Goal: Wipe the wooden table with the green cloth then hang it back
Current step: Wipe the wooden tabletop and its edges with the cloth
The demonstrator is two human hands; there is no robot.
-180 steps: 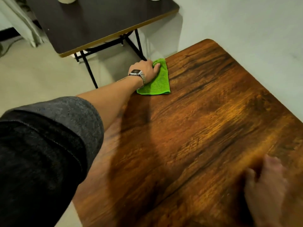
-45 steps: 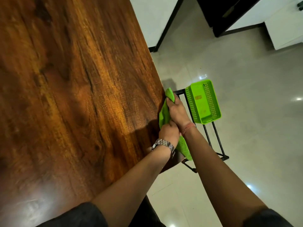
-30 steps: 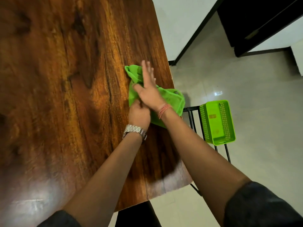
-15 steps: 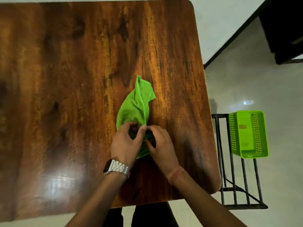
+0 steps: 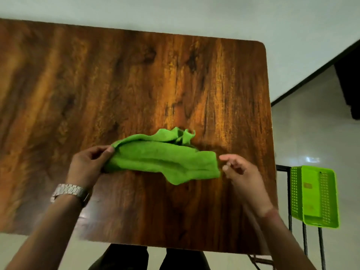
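Now the green cloth (image 5: 165, 162) lies spread wide on the wooden table (image 5: 136, 84), near side; half a sec ago it was a bunched lump btwn both hands. Left hand (image 5: 87, 164) pinches its left end. Right hand (image 5: 241, 172) is open, just beside the right end. Prob wiping's done, folding b4 hanging. Green basket (image 5: 313, 197) at right on a black rack (image 5: 282, 168): flat green thing inside, can't tell what.

Cloth (image 5: 165, 162) on table (image 5: 136, 84) — basket (image 5: 315, 195) rightward
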